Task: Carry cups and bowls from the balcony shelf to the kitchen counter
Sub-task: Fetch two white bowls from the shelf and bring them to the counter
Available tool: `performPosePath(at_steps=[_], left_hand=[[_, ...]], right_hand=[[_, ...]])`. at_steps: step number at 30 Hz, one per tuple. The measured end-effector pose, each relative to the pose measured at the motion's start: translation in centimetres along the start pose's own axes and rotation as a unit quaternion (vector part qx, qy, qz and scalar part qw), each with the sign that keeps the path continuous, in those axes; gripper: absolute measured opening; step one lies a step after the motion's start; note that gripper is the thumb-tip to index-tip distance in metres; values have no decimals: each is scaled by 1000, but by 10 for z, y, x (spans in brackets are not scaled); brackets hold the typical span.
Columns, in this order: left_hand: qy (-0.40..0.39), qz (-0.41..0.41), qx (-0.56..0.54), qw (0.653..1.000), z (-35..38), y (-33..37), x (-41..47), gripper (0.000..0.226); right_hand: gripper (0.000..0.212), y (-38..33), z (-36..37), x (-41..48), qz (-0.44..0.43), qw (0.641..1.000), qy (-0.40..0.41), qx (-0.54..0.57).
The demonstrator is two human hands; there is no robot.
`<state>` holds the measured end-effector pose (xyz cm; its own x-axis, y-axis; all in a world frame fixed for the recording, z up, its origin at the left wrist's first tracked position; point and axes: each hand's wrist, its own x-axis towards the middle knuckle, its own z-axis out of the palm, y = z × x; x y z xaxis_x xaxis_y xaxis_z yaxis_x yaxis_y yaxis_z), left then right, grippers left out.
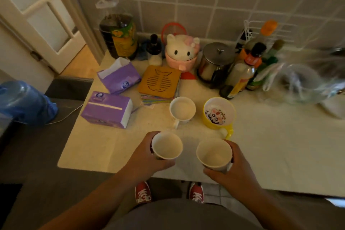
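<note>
White cups sit upright in both hands at lower centre of the frame, the left hand wrapped around one cup and the right hand around another, above the pale counter, just below a white mug and yellow mug.

Both bare forearms reach forward from the bottom of the view, side by side and apart. The left hand wraps a paper cup from its left side, thumb in front, in a closed grip. The right hand curls round a second paper cup from its right, thumb below the rim
</note>
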<state>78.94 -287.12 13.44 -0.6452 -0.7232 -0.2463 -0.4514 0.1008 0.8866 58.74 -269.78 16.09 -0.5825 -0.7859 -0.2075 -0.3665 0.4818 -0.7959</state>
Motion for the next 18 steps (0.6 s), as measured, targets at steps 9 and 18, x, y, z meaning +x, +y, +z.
performPosePath(at_steps=[9,18], left_hand=[[-11,54,22,998,26,-17,21,75],[5,59,27,998,55,-21,28,82]], right_hand=[[89,18,-15,-4,36,997,53,-30],[90,35,-31,-3,26,997,46,-50]])
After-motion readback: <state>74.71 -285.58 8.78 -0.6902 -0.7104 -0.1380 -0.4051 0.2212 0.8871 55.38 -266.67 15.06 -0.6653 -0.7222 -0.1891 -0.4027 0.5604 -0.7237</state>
